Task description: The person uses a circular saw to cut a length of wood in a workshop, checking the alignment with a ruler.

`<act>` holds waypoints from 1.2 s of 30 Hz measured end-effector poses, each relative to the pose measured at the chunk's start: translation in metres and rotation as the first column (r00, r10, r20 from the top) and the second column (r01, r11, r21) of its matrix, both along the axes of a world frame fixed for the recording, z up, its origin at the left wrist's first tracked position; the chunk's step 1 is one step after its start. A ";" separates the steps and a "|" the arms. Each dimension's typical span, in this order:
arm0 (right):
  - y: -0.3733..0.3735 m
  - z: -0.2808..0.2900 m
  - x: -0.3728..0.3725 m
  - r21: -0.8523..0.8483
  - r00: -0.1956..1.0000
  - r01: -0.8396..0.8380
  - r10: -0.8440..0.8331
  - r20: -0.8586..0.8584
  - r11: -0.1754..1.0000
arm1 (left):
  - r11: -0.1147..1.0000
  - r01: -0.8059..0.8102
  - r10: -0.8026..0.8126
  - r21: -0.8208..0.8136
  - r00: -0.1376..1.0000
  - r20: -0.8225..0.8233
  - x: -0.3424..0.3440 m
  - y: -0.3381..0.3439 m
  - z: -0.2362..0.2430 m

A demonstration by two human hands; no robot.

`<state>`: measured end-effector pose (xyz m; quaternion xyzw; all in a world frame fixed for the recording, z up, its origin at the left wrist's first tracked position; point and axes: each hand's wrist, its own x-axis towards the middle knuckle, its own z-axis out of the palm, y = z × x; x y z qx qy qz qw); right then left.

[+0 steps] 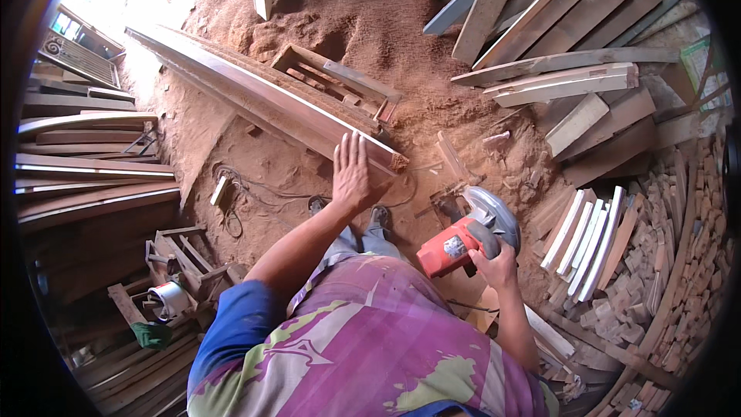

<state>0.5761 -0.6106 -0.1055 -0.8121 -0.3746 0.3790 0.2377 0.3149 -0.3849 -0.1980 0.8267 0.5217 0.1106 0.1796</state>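
Observation:
My left hand point(353, 174) lies flat on the near end of a long wooden beam point(262, 102), its fingers stretched out over the top face. The beam runs away from me toward the far left. At my right side my right hand point(496, 264) is wrapped round the dark handle of a red circular saw point(451, 249). The saw's grey blade guard point(492, 215) points away from me, apart from the beam. Whether the blade is turning cannot be seen.
Beyond the beam a wooden frame point(347, 73) rests by a sawdust heap point(378, 15). A cable point(255, 191) loops over the floor by my feet. Boards point(96, 166) are stacked at left, near a small wooden stool point(181, 259). Offcuts point(656, 262) pile up at right.

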 end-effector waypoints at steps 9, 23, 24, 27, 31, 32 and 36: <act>-0.010 -0.009 0.016 0.078 0.998 0.061 -0.061 0.000 0.995 | 0.331 0.943 -0.841 -0.044 0.316 0.439 0.005 -0.074 -0.061; 0.064 0.026 -0.032 0.283 0.918 -0.332 0.378 -0.123 0.900 | 0.339 0.271 0.487 -0.901 0.769 0.415 0.015 0.012 -0.054; 0.069 0.023 -0.033 0.342 0.893 -0.403 0.447 -0.057 0.849 | 0.399 0.127 0.507 -0.908 0.795 0.334 0.023 0.010 -0.050; 0.080 0.017 -0.033 0.391 0.841 -0.517 0.536 0.070 0.761 | 0.607 -0.077 0.446 -0.791 0.857 0.259 0.032 0.002 -0.053; 0.094 0.031 -0.039 0.319 0.844 -0.527 0.530 0.086 0.788 | 0.656 -0.154 0.381 -0.739 0.913 0.149 0.034 0.000 -0.043; 0.098 0.035 -0.040 0.247 0.863 -0.496 0.505 0.029 0.833 | 0.643 -0.172 0.372 -0.747 0.922 0.107 0.034 0.004 -0.037; 0.106 0.024 -0.042 0.245 0.878 -0.473 0.476 0.051 0.846 | 0.501 -0.055 0.409 -0.864 0.894 0.180 0.021 0.012 -0.029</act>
